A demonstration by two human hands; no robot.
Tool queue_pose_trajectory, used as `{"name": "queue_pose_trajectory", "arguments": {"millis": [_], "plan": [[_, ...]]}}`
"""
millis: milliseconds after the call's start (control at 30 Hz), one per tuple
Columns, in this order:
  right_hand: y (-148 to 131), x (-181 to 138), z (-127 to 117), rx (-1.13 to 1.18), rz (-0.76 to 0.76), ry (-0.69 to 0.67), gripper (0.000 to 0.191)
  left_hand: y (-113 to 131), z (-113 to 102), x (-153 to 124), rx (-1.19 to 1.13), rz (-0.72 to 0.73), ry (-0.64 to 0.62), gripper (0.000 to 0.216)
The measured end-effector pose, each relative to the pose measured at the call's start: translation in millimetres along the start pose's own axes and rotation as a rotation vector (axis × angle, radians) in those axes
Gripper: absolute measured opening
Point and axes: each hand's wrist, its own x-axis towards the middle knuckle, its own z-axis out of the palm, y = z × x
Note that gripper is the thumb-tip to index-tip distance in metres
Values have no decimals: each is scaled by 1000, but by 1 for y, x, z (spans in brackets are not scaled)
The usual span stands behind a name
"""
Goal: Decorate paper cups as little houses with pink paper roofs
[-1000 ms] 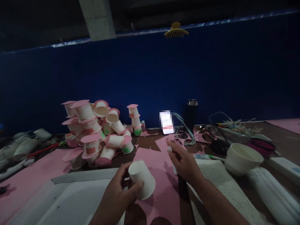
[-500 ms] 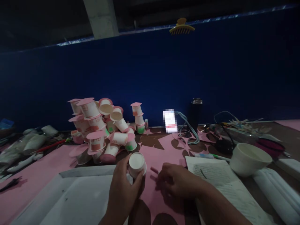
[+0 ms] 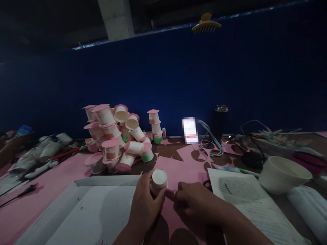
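Observation:
My left hand is closed around a small white paper cup, held upside down with its base facing up toward me. Between the fingers of my right hand is a thin pinkish pen-like stick; its exact kind is hard to make out. The stick's far end meets the cup's lower right side, close to my left thumb. Both hands are above pink paper with round holes cut in it. Beyond the left hand, several paper cups with pink paper discs and drawn doors and windows are piled up.
A white shallow tray lies at the left front. On the right are a printed sheet, a cream bowl and a white roll. A lit phone and a dark bottle stand against the blue partition.
My right hand has brought the pinkish stick leftward against the cup's side; before, they were apart. The whole view has shifted slightly, so the background sits further right.

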Motion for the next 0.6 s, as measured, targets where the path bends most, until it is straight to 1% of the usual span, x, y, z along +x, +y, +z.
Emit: {"name": "queue_pose_trajectory", "arguments": {"millis": [100, 167, 300, 467, 600], "plan": [[-2, 1, 2, -54, 4, -8, 16, -2, 1, 0, -2, -14, 3, 51], [-2, 1, 1, -58, 8, -39, 18, -3, 2, 0, -13, -22, 1, 51], [4, 0, -7, -26, 41, -85, 18, -2, 3, 0, -48, -23, -5, 49], [12, -3, -16, 98, 87, -24, 18, -1, 3, 1, -44, -29, -27, 47], [16, -2, -11, 97, 115, 20, 15, 0, 1, 1, -43, -11, 17, 49]]}}
